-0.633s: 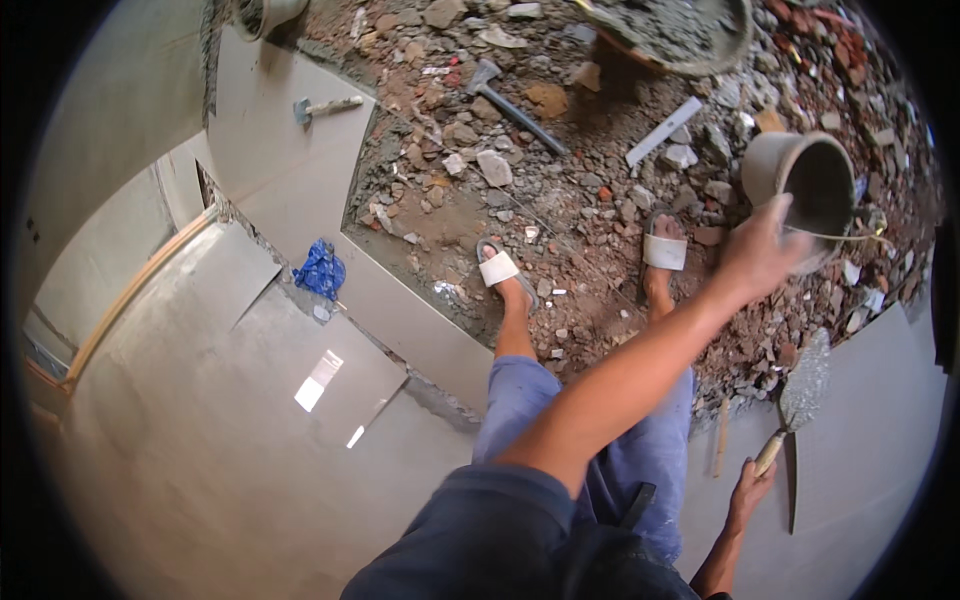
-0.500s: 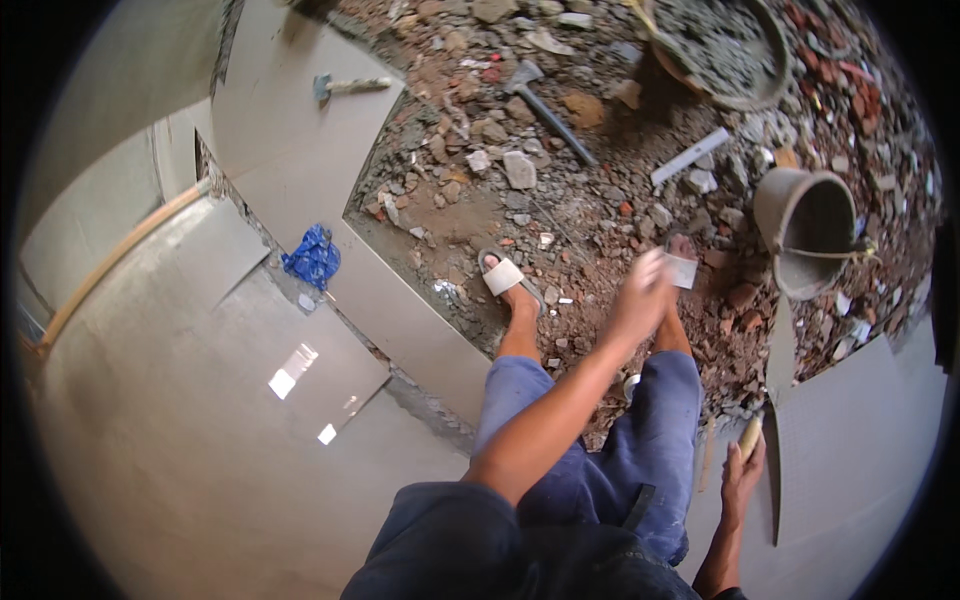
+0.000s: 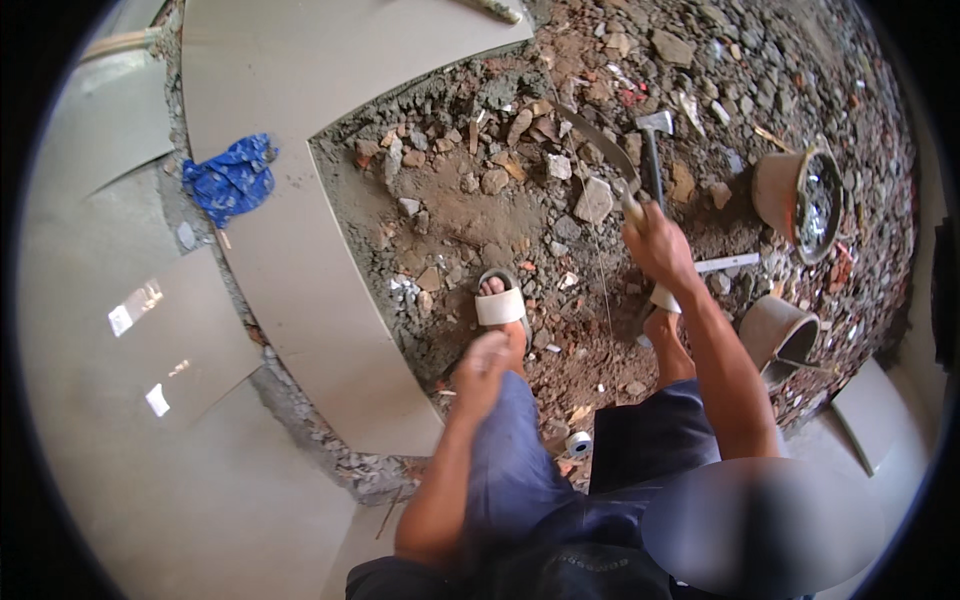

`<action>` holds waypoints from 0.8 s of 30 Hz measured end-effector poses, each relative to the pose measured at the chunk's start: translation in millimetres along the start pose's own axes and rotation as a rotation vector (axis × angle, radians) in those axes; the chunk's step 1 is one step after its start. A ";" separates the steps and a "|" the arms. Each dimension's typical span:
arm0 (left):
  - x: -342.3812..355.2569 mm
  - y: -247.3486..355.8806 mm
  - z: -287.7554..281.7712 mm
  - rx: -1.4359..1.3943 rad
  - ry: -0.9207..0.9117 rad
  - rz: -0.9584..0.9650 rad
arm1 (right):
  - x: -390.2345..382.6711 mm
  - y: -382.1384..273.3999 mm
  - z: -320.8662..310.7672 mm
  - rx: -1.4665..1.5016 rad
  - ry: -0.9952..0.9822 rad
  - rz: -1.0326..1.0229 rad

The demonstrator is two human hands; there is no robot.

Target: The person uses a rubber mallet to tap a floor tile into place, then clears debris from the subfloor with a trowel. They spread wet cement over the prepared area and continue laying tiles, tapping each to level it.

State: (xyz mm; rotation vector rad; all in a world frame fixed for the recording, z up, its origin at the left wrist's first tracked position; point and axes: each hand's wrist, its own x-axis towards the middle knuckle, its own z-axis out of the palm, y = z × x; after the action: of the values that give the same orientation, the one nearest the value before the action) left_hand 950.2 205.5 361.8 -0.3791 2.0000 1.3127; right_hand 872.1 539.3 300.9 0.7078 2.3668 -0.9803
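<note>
My right hand [image 3: 660, 243] is closed around the pale handle of a trowel [image 3: 606, 146]. The trowel's long grey blade points forward and left, over the rubble. Just beyond this hand lies a hammer [image 3: 653, 160] with a dark handle and a grey head. My left hand [image 3: 482, 362] hangs above my left foot, smeared by motion, so its fingers cannot be made out. A thin string [image 3: 598, 265] runs across the dirt between my feet.
Large beige tiles [image 3: 330, 320] border the rubble [image 3: 450, 220] on the left, with a crumpled blue plastic bag [image 3: 232, 180] on them. On the right stand a bucket of mortar [image 3: 778, 205] and a tipped bucket [image 3: 765, 328]. A pale bar [image 3: 730, 262] and a white roll [image 3: 578, 445] lie nearby.
My right hand has swung the trowel from the lower right to forward of my feet. My left hand has drawn back from the right foot to the left one. The view has shifted.
</note>
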 end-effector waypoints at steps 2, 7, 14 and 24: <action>39.5 -24.2 -42.2 -0.073 0.163 -0.030 | 78.9 -8.5 32.6 -0.204 0.113 -0.195; 120.2 -116.0 -83.7 -0.150 0.552 -0.058 | 218.6 -26.1 125.0 -0.681 0.260 -0.369; 227.5 -194.7 -33.9 -0.422 0.704 0.066 | 166.7 42.8 141.3 -0.421 -0.104 -0.254; 285.5 -156.7 -54.7 -0.381 0.607 0.331 | 236.2 -55.8 151.3 -0.549 -0.018 -0.301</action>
State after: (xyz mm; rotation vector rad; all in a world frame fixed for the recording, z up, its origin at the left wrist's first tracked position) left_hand 817.5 125.0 70.4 -0.7151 2.3655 1.9803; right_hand 694.7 457.9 91.9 0.1360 2.5982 -0.3938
